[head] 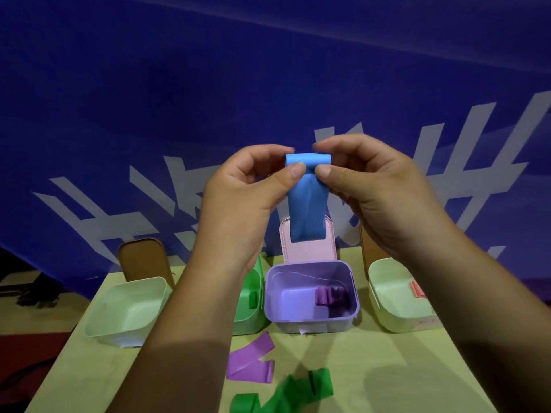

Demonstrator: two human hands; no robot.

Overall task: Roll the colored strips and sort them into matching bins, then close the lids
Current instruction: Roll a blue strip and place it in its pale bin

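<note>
Thumb fingertips (296,171) of left hand (238,198) and right hand (372,192) pinched on rolled top edge of soft blue rubbery strip (307,204), held aloft above open lilac plastic bin (310,318). Tail left hanging before raised pink lid (310,248). Roll best kept tight: edges aligned, even turns fed downward, tail untwisted. Loose flat purple strip (249,362) and crumpled green strip (298,391) seen on table below.

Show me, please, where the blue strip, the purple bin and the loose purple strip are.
blue strip (307,204), head view, hanging middle.
purple bin (316,324), head view, front wall.
loose purple strip (247,359), head view, flat middle.
</note>
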